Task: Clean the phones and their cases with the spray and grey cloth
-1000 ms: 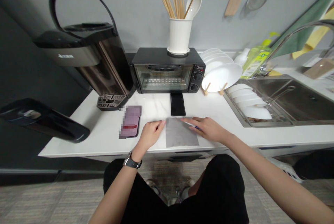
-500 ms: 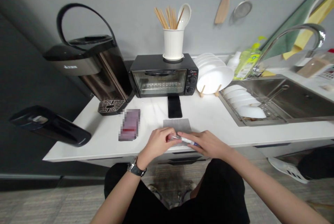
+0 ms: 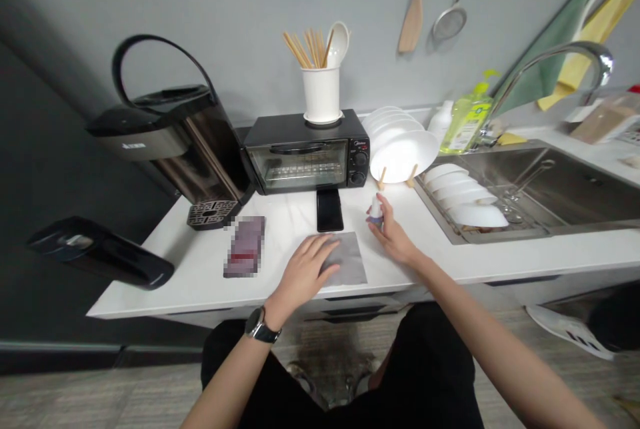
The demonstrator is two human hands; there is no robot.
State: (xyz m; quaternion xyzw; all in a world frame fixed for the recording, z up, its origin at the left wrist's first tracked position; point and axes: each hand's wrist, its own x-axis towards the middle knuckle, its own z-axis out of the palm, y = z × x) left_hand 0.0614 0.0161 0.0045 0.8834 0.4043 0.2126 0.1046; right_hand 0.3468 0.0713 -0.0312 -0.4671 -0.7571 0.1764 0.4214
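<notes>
My left hand (image 3: 300, 272), with a dark watch on the wrist, rests with fingers stretched over the left side of a grey cloth (image 3: 351, 261). The cloth lies flat near the counter's front edge. To the right of it, my right hand (image 3: 396, 235) has its fingers around a small bottle (image 3: 375, 211). This bottle is upright, whitish above and bluish-purple below, and partly covered by the fingers. A black smartphone (image 3: 330, 210) lies just behind the cloth, in front of the toaster oven.
A toaster oven (image 3: 305, 157) carries a white holder (image 3: 323, 95) of chopsticks. Left stand a water dispenser (image 3: 200, 142), a pixelated purple item (image 3: 246, 245) and a leaning dark flask (image 3: 110, 255). Right are racked plates (image 3: 404, 152) and a sink (image 3: 575, 182) with bowls.
My hands have moved apart. The right one has carried the bottle right and back, turning it upright. My left hand has let go of the bottle and spread onto the cloth.
</notes>
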